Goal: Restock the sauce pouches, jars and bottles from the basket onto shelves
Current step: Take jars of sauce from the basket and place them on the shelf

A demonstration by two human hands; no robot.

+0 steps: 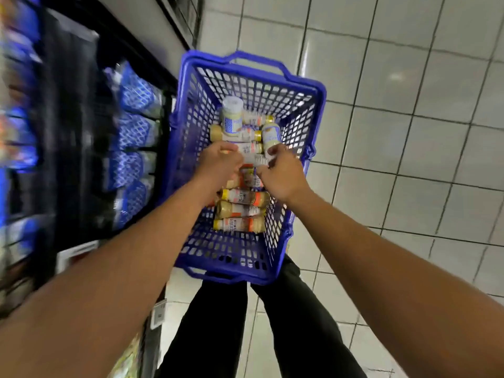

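The basket [191,110] sits on the floor [409,132] before my legs [218,323], bottles [240,211] lying inside it, shelves [81,132] to its left.

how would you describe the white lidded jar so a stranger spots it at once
Find the blue basket against the white tiled floor. At its far end lies a pile of sauce bottles. The jar is at the pile's far left, the only one with a wide white lid; its neighbours are slimmer, with yellow caps.
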